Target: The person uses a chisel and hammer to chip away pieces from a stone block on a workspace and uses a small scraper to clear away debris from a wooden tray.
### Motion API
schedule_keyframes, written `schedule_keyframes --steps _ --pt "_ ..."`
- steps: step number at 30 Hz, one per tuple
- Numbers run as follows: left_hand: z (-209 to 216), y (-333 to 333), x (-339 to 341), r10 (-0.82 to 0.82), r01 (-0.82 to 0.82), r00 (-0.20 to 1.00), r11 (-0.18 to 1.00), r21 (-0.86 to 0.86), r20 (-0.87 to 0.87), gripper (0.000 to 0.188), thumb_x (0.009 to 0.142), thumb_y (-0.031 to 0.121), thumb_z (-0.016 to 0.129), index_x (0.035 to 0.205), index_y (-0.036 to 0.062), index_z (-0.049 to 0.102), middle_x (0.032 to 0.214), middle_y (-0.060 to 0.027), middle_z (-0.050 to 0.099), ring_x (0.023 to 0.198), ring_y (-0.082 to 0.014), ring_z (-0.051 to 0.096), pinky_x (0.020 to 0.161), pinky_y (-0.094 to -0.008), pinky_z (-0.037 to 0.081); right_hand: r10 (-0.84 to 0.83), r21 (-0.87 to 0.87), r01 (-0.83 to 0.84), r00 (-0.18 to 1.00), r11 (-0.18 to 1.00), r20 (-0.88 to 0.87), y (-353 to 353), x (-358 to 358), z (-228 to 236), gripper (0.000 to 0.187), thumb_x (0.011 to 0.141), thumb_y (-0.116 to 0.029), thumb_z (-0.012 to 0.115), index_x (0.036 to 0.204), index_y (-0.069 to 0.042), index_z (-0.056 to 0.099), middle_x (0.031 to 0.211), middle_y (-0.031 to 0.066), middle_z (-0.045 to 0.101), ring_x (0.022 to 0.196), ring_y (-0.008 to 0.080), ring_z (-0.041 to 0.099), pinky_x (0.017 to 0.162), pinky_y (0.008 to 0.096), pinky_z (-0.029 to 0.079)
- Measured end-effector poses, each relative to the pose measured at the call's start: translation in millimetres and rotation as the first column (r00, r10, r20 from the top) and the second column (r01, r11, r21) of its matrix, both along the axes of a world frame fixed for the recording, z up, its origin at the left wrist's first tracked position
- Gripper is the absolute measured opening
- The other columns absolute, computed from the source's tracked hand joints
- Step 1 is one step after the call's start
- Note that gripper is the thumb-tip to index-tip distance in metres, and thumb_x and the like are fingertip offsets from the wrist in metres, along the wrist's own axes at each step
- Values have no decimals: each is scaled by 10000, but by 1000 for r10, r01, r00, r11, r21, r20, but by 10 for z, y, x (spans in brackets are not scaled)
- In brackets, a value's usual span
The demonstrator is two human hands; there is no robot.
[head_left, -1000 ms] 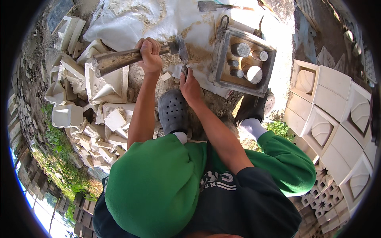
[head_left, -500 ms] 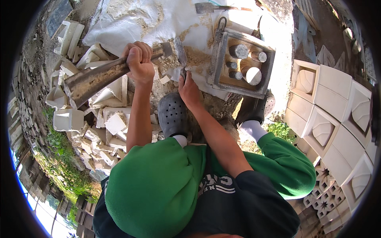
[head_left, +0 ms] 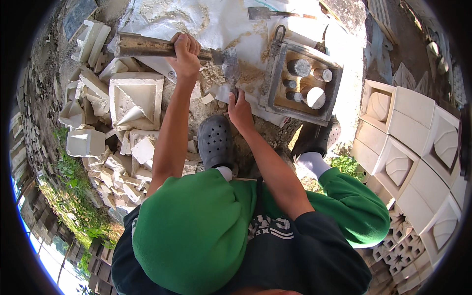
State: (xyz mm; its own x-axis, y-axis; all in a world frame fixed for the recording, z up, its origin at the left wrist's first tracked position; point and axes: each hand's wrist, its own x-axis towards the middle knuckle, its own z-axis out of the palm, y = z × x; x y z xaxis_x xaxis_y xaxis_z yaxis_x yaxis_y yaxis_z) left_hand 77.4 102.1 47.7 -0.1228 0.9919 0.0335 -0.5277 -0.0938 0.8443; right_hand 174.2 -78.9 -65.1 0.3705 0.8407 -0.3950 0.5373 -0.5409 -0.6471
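Note:
My left hand (head_left: 186,55) is closed round a long brown bar (head_left: 145,47), thick at its outer end and grey metal at its inner end. It is held nearly level above the sheet. In my right hand (head_left: 241,114) is the dark handle of a small trowel (head_left: 229,64), its dusty blade pointing away from me. The bar's grey end lies right beside the blade; whether they touch I cannot tell. Grey crumbly mix (head_left: 212,73) sits under the two tools. To the right stands a rectangular grey mould box (head_left: 336,93) with several round cylinders (head_left: 314,97) inside.
A dusty white sheet (head_left: 172,17) spreads ahead, with a flat-bladed scraper (head_left: 259,13) at its far side. Broken pale castings (head_left: 136,101) are heaped on the left. Rows of cream blocks (head_left: 410,105) stand on the right. My grey clog (head_left: 215,140) is below the trowel.
The brown bar has swung from a steep slant to nearly level, its thick end moving away from me. My left hand has shifted up and right; the trowel has moved slightly right.

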Motion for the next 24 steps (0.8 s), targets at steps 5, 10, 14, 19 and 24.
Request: schedule_keyframes --steps 5,10,14,19,24 --pt "245 -199 -296 -77 85 991 994 75 -108 308 856 174 409 584 136 270 505 20 252 454 -100 218 458 -272 228 -91 6 91 994 996 -53 -249 329 473 461 940 -369 447 1241 -20 469 926 283 629 850 465 599 738 526 457" --pt "400 -227 -455 -50 60 998 973 222 -47 330 838 158 472 577 119 275 521 6 302 466 -79 220 452 -250 214 68 127 -69 998 990 6 -813 744 352 483 931 -372 479 1262 -20 485 934 281 628 778 444 614 684 486 482" --pt "270 -126 -534 -48 55 998 982 180 -41 332 840 173 477 579 115 280 524 1 315 468 -79 228 452 -248 214 -150 -399 32 952 917 -268 -708 621 949 510 924 -373 499 1295 -25 469 874 209 651 523 275 620 461 366 485" --pt "27 -93 -531 -66 83 992 983 165 -109 318 844 179 462 584 109 293 525 8 301 476 -88 244 463 -259 219 -164 -490 -31 922 871 -351 -510 634 1066 504 922 -394 503 1280 -39 490 678 93 583 395 155 527 363 308 422" --pt "-43 -50 -415 -90 103 992 979 173 -86 306 842 151 467 588 82 310 522 -7 332 478 -78 257 452 -253 212 -235 -503 -77 816 861 -528 -373 630 905 464 929 -396 498 1249 -59 514 587 43 505 357 143 481 349 307 408"
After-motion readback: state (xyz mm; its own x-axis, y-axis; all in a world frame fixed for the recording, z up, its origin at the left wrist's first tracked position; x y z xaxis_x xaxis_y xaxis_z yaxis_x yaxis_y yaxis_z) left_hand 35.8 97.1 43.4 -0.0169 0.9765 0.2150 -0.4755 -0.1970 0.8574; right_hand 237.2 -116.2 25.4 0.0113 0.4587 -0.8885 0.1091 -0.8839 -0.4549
